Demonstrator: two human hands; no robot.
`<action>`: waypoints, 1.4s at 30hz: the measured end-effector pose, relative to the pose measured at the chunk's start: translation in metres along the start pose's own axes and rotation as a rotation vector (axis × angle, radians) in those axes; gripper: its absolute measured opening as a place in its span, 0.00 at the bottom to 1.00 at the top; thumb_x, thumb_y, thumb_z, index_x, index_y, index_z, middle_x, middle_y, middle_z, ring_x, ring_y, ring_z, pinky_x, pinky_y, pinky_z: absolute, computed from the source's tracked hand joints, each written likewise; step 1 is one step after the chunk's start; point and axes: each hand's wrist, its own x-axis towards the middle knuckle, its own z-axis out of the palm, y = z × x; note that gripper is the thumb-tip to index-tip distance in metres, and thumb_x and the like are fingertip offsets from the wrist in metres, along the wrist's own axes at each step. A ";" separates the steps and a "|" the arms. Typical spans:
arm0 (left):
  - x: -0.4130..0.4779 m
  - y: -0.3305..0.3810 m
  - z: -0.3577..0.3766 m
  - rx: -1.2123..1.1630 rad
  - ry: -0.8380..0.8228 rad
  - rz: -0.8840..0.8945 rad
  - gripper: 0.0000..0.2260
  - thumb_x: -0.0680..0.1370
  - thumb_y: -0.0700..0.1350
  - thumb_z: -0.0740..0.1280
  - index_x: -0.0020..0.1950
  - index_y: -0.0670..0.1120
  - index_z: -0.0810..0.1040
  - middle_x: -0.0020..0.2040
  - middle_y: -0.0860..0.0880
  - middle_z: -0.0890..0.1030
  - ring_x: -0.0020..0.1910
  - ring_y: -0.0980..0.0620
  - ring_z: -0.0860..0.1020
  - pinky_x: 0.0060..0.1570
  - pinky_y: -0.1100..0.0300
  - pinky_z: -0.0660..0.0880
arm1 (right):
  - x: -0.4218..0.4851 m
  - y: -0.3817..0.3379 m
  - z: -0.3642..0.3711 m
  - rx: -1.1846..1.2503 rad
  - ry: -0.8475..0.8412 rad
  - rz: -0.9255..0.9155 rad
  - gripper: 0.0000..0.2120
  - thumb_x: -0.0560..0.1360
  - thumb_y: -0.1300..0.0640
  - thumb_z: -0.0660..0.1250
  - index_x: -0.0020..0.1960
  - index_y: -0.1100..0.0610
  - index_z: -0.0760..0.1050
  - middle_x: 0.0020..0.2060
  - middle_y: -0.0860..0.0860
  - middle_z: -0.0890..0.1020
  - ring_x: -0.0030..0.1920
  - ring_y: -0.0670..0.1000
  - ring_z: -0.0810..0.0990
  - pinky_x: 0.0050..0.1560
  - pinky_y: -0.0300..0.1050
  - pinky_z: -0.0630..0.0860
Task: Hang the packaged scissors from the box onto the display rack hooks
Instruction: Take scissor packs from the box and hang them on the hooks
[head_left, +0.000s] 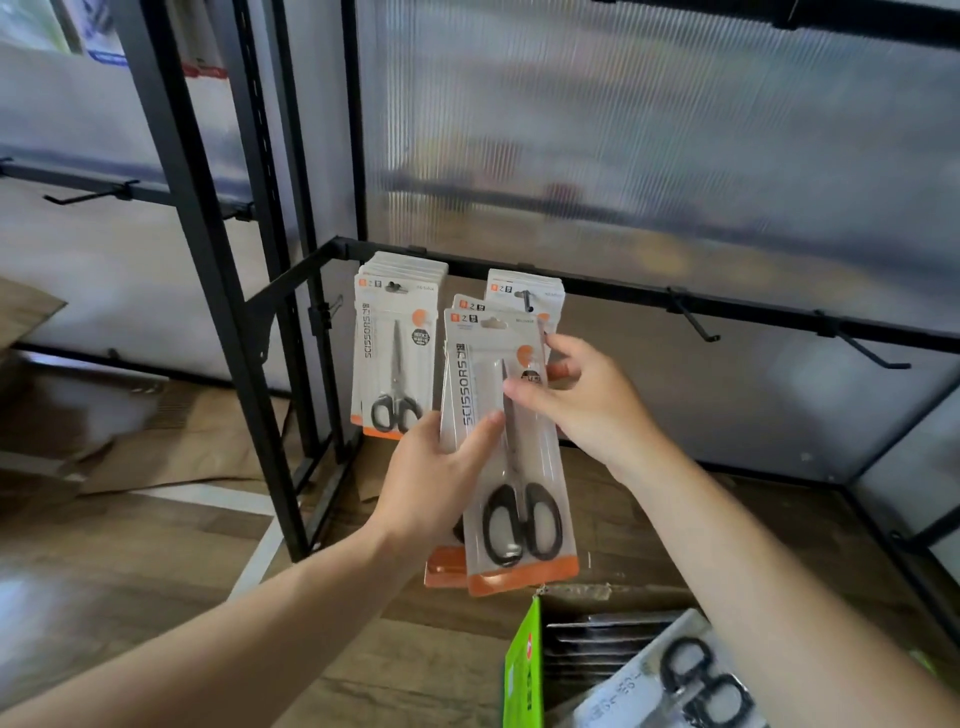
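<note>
Hung packs (395, 358): crowd the left hook.
Left hand (436, 483): grips the held packs (511, 467), thumb across the front.
Held packs: a fanned stack just before the second hook (527, 301) — not on it.
Right hand (587, 405): pinches the front one, thumb on its face.
Box (524, 670): lower right, more packs inside.
Risk: peeling one pack off may loosen the fan — others drop; its slot may miss the hook tip.

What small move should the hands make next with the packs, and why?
Probably the right hand should lift the front pack off the stack that the left hand grips, and bring its hole to the hook. The right hand pinches that pack's edge, and the hook, which bears packs, stands just behind the pack's top.
</note>
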 end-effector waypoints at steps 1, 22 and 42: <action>0.000 0.001 0.000 -0.023 -0.015 -0.011 0.16 0.77 0.57 0.68 0.60 0.50 0.79 0.49 0.55 0.86 0.49 0.58 0.83 0.55 0.54 0.80 | -0.001 0.000 -0.001 0.012 0.002 -0.013 0.31 0.67 0.43 0.76 0.68 0.46 0.73 0.49 0.46 0.83 0.51 0.49 0.83 0.53 0.53 0.80; 0.001 -0.004 -0.025 0.208 0.227 -0.015 0.15 0.79 0.57 0.65 0.46 0.45 0.73 0.30 0.50 0.74 0.24 0.55 0.69 0.26 0.58 0.68 | 0.034 0.020 0.018 0.169 0.443 0.012 0.08 0.79 0.58 0.66 0.54 0.46 0.73 0.49 0.49 0.83 0.50 0.50 0.81 0.50 0.44 0.77; 0.006 -0.005 -0.018 0.127 0.165 0.042 0.12 0.78 0.55 0.66 0.54 0.47 0.76 0.46 0.52 0.82 0.41 0.57 0.80 0.29 0.72 0.73 | 0.094 0.036 0.037 -0.145 0.516 -0.028 0.09 0.80 0.56 0.63 0.60 0.56 0.73 0.55 0.56 0.77 0.47 0.50 0.74 0.44 0.42 0.68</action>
